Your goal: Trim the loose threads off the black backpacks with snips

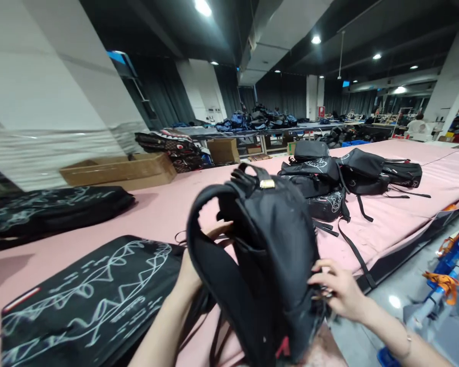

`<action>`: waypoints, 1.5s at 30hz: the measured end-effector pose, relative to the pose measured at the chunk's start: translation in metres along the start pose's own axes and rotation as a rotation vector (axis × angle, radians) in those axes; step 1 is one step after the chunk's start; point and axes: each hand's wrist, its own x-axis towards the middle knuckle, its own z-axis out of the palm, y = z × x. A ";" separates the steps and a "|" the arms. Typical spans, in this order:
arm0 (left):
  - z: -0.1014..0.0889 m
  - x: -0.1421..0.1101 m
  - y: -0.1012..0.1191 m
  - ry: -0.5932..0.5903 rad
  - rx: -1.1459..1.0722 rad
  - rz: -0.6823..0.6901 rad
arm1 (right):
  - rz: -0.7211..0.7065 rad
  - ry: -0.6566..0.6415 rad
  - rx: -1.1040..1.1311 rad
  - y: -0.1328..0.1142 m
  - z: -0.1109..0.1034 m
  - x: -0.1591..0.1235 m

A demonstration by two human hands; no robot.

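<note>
A black backpack (286, 234) stands upright on the pink-covered table in front of me, with a gold-coloured metal plate (267, 184) near its top handle. Its padded shoulder strap (206, 255) loops out on the left. My left hand (221, 230) reaches behind that strap, gripping the backpack's back side; its fingertips are partly hidden. At the bag's right side, my right hand (336, 288) has bent, closed fingers against the fabric. Something small, dark and shiny shows between them, too unclear to name. A flat black bag with white scribbled print (87, 300) lies beside my left forearm.
Several black backpacks (329, 173) are piled farther along the pink table (398, 219), straps trailing to its edge. Another printed bag (57, 211) lies at left, near an open cardboard box (118, 171). A blue-framed cart (449, 265) stands on the floor at right.
</note>
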 end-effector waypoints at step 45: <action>0.073 -0.139 -0.055 0.032 0.449 0.514 | -0.023 0.289 0.039 0.047 0.142 -0.018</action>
